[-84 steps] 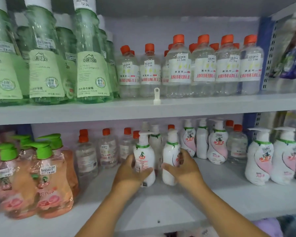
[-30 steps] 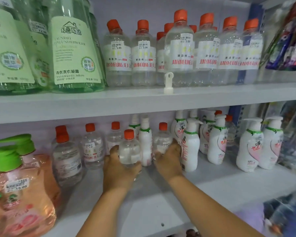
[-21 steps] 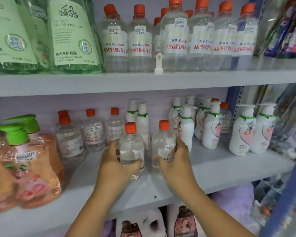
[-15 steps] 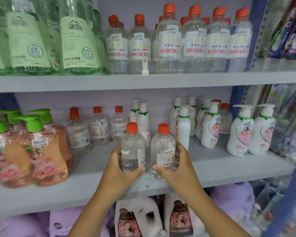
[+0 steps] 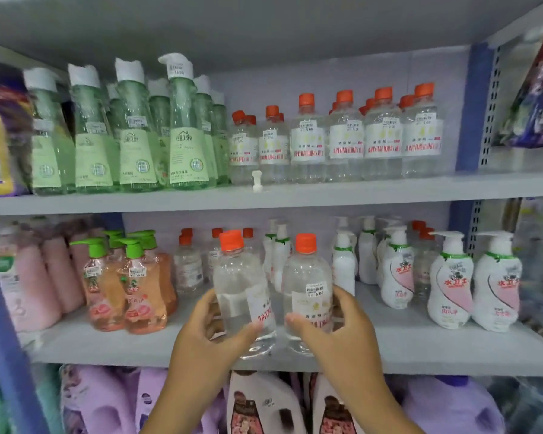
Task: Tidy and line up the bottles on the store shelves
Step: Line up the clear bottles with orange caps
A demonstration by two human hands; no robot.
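Clear bottles, two, orange caps | left hand (image 5: pixel 207 336) grips left bottle (image 5: pixel 243 296) | right hand (image 5: pixel 336 327) grips right bottle (image 5: pixel 308 292) | step: relocating pair | next: likely set among matching stock, labels forward

Grey metal shelving (image 5: pixel 326 195), blue perforated upright (image 5: pixel 475 114), pale lilac back panel (image 5: pixel 342 73).

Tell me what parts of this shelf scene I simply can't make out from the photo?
- Head view: bases of the two clear bottles, covered by the left hand and right hand.
- Small print on the price stickers: too small.
- Purple bags below: cut off by the bottom edge.
- Pink packs at left: blurred.
- Rear orange-capped bottles: hidden behind white pump bottles.
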